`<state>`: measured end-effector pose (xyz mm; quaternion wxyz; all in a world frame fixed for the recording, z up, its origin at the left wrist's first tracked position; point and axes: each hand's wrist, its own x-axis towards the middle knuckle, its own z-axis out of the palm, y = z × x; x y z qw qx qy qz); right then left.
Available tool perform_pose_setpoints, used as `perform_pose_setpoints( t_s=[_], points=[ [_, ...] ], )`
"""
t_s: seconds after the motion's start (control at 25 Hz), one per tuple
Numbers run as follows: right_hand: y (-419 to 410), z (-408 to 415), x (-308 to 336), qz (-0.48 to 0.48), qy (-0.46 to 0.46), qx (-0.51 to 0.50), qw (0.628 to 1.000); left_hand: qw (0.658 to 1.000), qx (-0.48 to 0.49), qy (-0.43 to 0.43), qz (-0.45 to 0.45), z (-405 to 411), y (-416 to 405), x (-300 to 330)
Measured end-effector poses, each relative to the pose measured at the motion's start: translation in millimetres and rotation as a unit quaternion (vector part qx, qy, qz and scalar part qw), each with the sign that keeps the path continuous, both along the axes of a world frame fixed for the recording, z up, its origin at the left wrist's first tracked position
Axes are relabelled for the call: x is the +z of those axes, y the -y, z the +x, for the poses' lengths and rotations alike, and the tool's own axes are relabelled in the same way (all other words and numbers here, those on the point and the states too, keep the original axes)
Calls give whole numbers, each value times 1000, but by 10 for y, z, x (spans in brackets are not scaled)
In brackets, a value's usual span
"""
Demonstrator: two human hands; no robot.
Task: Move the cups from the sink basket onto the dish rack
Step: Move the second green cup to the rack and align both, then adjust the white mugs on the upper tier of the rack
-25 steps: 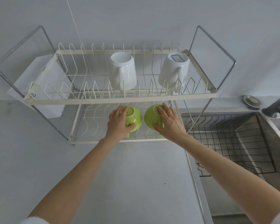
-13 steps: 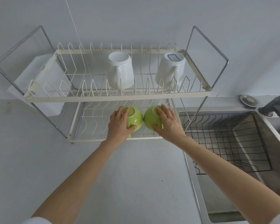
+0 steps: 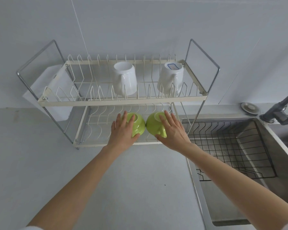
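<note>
Two green cups sit upside down, side by side, on the lower tier of the cream wire dish rack [image 3: 93, 143]. My left hand [image 3: 121, 131] lies over the left green cup [image 3: 139, 125], fingers straight and spread, thumb at its lower edge. My right hand [image 3: 173, 131] lies the same way over the right green cup [image 3: 152, 125]. Neither hand curls around its cup. On the upper tier stand two white mugs, upside down: one in the middle [image 3: 125, 80], one at the right [image 3: 170, 78]. The black wire sink basket [image 3: 223, 146] holds no cups.
The steel sink [image 3: 273, 135] lies to the right of the rack, with a dark faucet [image 3: 279, 110] and a round metal plug [image 3: 250, 108] behind it. A white plastic holder [image 3: 45, 83] hangs on the rack's left end. Grey counter [image 3: 123, 180] lies in front.
Both hands have flattened: the fingers that curled around the green cups are now straight and spread. The cups stay in place on the lower tier. My head has moved back a little.
</note>
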<state>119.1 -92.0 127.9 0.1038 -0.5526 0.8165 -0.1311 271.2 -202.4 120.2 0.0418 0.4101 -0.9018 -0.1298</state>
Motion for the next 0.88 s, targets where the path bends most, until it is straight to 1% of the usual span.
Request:
perform_pose_setpoints(
  t_s=[0.16,0.28,0.44,0.52,0.64,0.8,0.88],
  points=[
    [-222,105,127,-9,-35,18,999,998,-17,18,-51,141,-214,141],
    [-423,196,238,-35,-49,34,998,998,-21,1,-64,232,-401,278],
    [-641,299,453,-89,-73,63,991,993,-34,-21,-110,328,-632,522],
    [-716,330,584,-119,-88,75,986,989,-37,-54,-129,377,-726,669],
    [-764,331,782,-171,-104,84,976,976,-46,-131,-166,427,-813,914],
    [-717,296,1079,-258,-115,83,956,961,-51,-170,-211,432,-801,1263],
    [-629,256,1241,-285,-101,74,950,956,-54,-183,-223,391,-737,1439]
  ],
)
